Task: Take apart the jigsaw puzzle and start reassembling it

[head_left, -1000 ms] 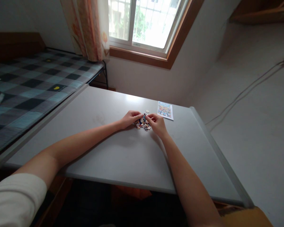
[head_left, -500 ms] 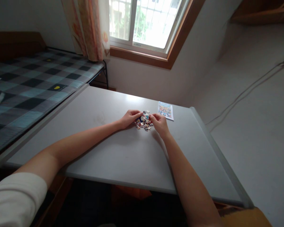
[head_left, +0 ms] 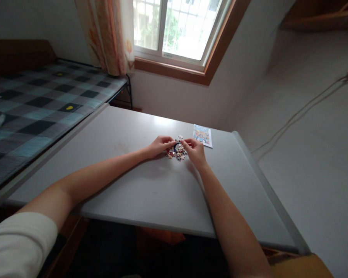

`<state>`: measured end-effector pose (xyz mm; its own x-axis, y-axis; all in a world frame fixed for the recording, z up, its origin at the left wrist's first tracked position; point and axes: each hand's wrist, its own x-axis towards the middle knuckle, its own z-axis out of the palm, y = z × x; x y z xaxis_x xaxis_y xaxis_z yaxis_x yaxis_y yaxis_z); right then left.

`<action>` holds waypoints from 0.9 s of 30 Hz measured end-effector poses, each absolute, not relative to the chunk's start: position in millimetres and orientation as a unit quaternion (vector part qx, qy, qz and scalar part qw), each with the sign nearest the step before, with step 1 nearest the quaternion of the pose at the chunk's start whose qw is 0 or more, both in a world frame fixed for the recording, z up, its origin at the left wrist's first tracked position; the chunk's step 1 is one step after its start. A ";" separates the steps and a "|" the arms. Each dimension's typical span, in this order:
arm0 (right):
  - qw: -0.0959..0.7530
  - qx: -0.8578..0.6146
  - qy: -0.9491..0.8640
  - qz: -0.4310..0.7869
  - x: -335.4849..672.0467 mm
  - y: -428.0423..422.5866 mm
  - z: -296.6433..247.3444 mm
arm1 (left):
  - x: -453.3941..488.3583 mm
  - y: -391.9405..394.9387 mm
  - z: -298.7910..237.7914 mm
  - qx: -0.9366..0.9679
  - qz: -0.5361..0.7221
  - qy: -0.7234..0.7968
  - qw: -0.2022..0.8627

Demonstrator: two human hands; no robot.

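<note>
A small heap of jigsaw pieces (head_left: 177,153) lies on the grey table (head_left: 150,185). My left hand (head_left: 159,146) rests at the heap's left side, fingers curled, its fingertips pinching a dark blue piece (head_left: 175,145) above the heap. My right hand (head_left: 195,150) sits at the heap's right side, fingers bent, and its fingertips meet the same piece from the right. One loose pale piece (head_left: 180,137) lies just beyond the heap.
A printed picture card (head_left: 202,135) lies flat behind my right hand. A bed with a checked cover (head_left: 31,104) stands against the table's left edge. A window (head_left: 179,27) and a curtain (head_left: 104,34) are behind. A cable (head_left: 301,112) runs along the right wall.
My hands drew apart slightly half a second ago, then closed in again over the heap. The fingertips now meet on the dark blue piece.
</note>
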<state>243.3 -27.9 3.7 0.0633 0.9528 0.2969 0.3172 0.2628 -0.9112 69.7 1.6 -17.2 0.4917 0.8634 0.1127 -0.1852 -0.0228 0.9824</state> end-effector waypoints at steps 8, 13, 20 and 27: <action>0.512 -0.509 -0.600 0.346 243.8 -28.1 1.5 | 68.9 3.2 -18.9 0.550 0.417 0.274 0.670; 0.514 -0.505 -0.638 0.273 243.3 -29.9 3.5 | 69.0 4.7 -19.5 0.550 0.421 0.278 0.666; 0.495 -0.459 -0.732 0.092 244.4 -34.2 5.2 | 69.6 4.5 -18.8 0.592 0.422 0.302 0.617; 0.493 -0.433 -0.752 0.063 244.3 -34.6 5.7 | 70.1 3.4 -17.4 0.553 0.419 0.296 0.657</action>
